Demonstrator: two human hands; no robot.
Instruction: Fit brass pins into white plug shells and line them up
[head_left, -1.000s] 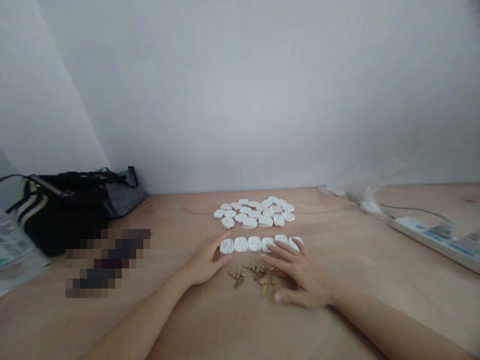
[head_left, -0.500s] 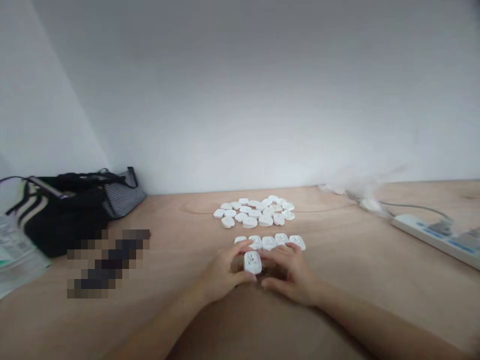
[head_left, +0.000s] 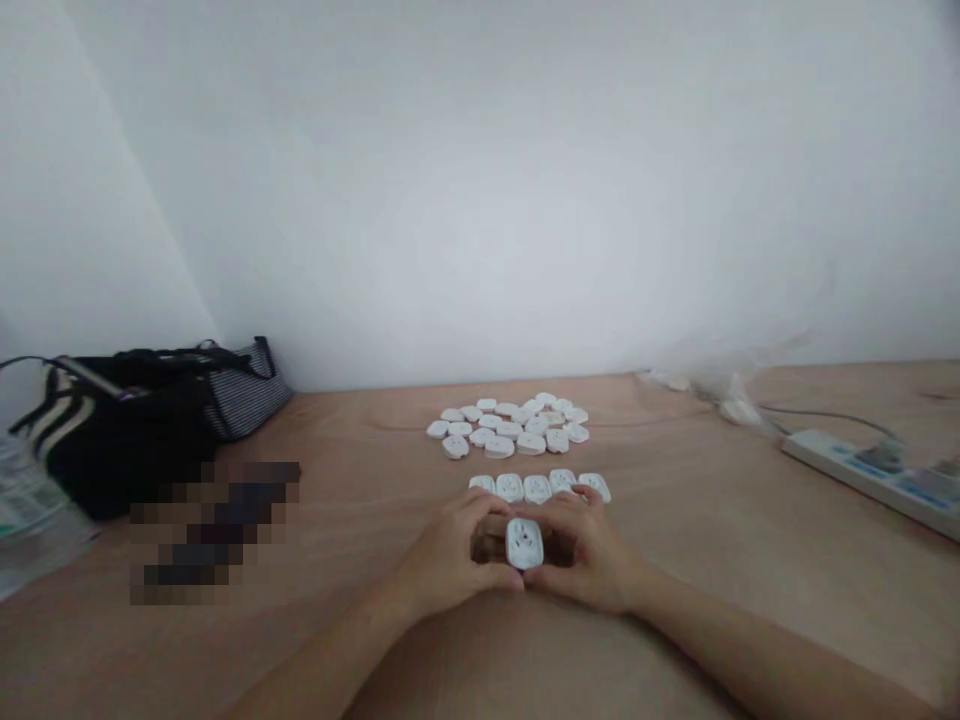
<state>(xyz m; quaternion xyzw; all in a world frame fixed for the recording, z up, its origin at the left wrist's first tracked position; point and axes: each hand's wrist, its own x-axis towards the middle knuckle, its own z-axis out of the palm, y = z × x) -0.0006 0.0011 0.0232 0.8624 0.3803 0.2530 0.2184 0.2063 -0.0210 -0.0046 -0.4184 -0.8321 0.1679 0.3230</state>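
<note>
A small white rounded-square plastic piece [head_left: 524, 544], with slots and a hole on its face, is held up in the middle, tilted toward me. My left hand [head_left: 451, 553] pinches its left side, thumb at the bottom and forefinger at the top. From the other side, the fingertips of my right hand [head_left: 600, 553] also close on it. Just beyond my fingers lies a row of similar white pieces [head_left: 537, 489], faces up, partly covered by my fingertips. Farther back sits a loose cluster of white pieces [head_left: 509, 430], several of them touching.
On the left of the wooden table [head_left: 360, 640] stand a black bag [head_left: 142, 420] and a pixelated dark object [head_left: 221, 530]. A white power strip [head_left: 870, 480] with plugs lies at the right. Behind it is a crumpled clear plastic bag [head_left: 727, 385]. A wall closes off the back.
The white piece has shifted slightly right and toward me, and its face has turned. My right hand's fingertips have closed in on it; before, it was mainly in my left hand.
</note>
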